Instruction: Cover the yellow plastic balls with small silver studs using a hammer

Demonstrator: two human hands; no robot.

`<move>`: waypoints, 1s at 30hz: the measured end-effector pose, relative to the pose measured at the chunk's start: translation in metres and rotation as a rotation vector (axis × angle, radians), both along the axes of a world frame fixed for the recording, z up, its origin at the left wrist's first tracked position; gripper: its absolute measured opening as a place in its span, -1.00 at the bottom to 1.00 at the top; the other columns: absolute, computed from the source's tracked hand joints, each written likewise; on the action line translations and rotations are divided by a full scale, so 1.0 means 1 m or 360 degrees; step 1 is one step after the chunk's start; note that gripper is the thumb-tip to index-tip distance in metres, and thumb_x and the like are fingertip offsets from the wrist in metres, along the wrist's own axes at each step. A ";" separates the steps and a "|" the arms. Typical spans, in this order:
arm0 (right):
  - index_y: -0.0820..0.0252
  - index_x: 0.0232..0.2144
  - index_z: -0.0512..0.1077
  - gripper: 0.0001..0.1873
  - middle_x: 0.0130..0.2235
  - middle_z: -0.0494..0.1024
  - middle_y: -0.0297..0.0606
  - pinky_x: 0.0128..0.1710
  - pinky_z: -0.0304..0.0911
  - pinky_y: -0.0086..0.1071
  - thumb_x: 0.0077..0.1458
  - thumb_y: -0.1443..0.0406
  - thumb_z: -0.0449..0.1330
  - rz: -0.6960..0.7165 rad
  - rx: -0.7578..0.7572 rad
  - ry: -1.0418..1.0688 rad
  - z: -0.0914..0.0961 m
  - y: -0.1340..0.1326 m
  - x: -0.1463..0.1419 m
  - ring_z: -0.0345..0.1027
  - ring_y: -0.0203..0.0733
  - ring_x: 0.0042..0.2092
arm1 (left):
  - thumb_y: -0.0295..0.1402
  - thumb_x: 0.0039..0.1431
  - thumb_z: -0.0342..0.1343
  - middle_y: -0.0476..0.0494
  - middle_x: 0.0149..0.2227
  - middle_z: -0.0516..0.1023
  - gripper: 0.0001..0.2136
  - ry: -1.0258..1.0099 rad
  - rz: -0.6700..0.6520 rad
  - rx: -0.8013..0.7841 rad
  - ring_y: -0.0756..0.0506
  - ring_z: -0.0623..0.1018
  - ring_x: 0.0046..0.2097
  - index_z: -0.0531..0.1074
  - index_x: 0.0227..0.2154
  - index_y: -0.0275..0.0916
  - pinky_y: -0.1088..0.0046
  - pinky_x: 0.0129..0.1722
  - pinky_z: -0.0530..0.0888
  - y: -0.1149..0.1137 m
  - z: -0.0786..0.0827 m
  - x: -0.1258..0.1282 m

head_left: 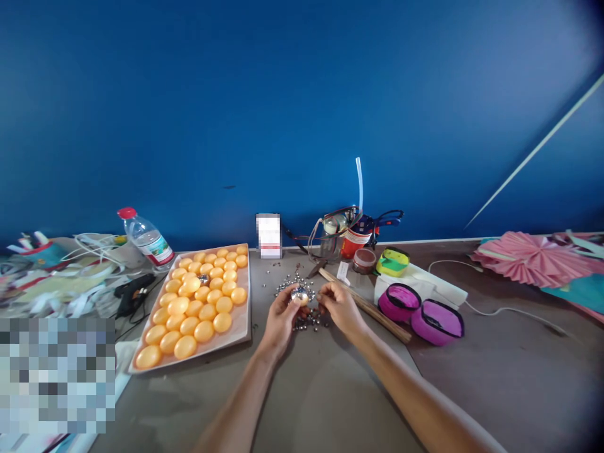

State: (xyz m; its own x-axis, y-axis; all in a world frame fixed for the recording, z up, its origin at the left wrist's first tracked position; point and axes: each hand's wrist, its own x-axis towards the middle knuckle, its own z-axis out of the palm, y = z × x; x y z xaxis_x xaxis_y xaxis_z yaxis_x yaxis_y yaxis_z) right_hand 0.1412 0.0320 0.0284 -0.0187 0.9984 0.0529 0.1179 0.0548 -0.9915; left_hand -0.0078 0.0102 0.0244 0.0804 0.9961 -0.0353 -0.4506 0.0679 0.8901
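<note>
while left hand (280,316) clasps a bead-topped ball (299,296), right hand (338,304) pinches something unclear, perhaps nothing

Beads (309,321) glossy metal; balls (189,325) smooth plastic; hammer handle (381,316) wood.

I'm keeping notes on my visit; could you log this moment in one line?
left hand: holds partly beaded ball; right hand: beside ball, contents unclear; around hands: loose silver beads; left side: tray of orange balls
</note>
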 end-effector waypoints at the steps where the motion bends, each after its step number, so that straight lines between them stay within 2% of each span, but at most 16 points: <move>1: 0.19 -0.48 0.29 -0.91 -0.59 0.36 -0.41 -0.51 0.14 -0.42 -0.07 0.27 0.10 -0.0062 0.0083 -0.0130 -0.003 0.003 0.003 0.24 -0.29 -0.54 | -0.28 0.02 0.17 -0.09 -0.31 0.50 -0.62 -0.0110 -0.0006 -0.0035 0.00 0.49 -0.41 0.35 -0.07 -0.21 0.47 -0.36 0.40 0.000 0.002 0.000; 5: 0.21 -0.35 0.37 -0.86 -0.36 0.48 -0.24 -0.28 0.23 -0.31 0.01 0.32 0.04 -0.0189 0.0430 -0.0561 -0.017 0.012 0.016 0.34 -0.18 -0.32 | -0.30 0.04 0.16 -0.08 -0.38 0.50 -0.59 -0.0405 -0.0068 -0.0140 -0.02 0.50 -0.43 0.31 -0.02 -0.20 0.48 -0.41 0.39 -0.003 0.013 -0.001; 10: 0.24 -0.26 0.38 -0.78 -0.25 0.42 -0.14 -0.17 0.20 -0.31 0.06 0.39 -0.03 -0.0245 0.0706 -0.1009 -0.022 0.012 0.025 0.29 -0.15 -0.19 | -0.24 0.07 0.12 -0.13 -0.32 0.49 -0.64 -0.0572 -0.0142 -0.0184 0.00 0.47 -0.44 0.35 -0.06 -0.23 0.48 -0.43 0.38 -0.003 0.018 -0.003; 14: 0.23 -0.19 0.39 -0.74 -0.18 0.39 -0.12 -0.09 0.10 -0.26 0.04 0.40 0.04 -0.0329 0.0559 -0.1591 -0.013 0.006 0.026 0.21 -0.08 -0.11 | -0.23 0.11 0.08 -0.19 -0.23 0.49 -0.70 -0.0574 -0.0116 -0.0148 0.04 0.43 -0.47 0.35 -0.11 -0.24 0.51 -0.48 0.33 -0.001 0.018 -0.005; 17: 0.19 -0.13 0.37 -0.71 -0.13 0.37 -0.12 -0.08 0.04 -0.25 0.05 0.36 0.08 -0.0359 0.0437 -0.1853 -0.006 0.002 0.024 0.17 -0.04 -0.07 | -0.28 0.13 0.07 -0.20 -0.22 0.48 -0.76 -0.0571 -0.0122 -0.0116 0.04 0.42 -0.48 0.35 -0.15 -0.23 0.51 -0.48 0.31 0.000 0.017 -0.007; 24: 0.18 -0.09 0.35 -0.69 -0.10 0.37 -0.10 -0.14 0.02 -0.28 0.08 0.35 0.07 -0.0363 0.0204 -0.2031 -0.003 0.004 0.026 0.19 -0.06 -0.08 | -0.27 0.12 0.05 -0.20 -0.24 0.48 -0.78 -0.0785 -0.0191 -0.0149 0.01 0.42 -0.45 0.36 -0.18 -0.21 0.47 -0.43 0.31 0.000 0.017 -0.011; 30: 0.18 -0.05 0.32 -0.66 -0.09 0.38 -0.11 -0.17 0.02 -0.29 0.08 0.35 0.06 -0.0375 0.0196 -0.2064 -0.005 0.004 0.026 0.21 -0.05 -0.08 | -0.21 0.12 0.05 -0.13 -0.33 0.46 -0.81 -0.0785 -0.0134 -0.0166 0.06 0.37 -0.51 0.36 -0.30 -0.23 0.50 -0.47 0.29 0.001 0.017 -0.012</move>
State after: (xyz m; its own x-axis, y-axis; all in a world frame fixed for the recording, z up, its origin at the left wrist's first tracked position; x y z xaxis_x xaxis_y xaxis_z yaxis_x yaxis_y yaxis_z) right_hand 0.1676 0.0365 0.0238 0.0478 0.9748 0.2180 0.9895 -0.0164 -0.1434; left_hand -0.0200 0.0116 0.0417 0.1924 0.9787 -0.0719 -0.8045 0.1992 0.5595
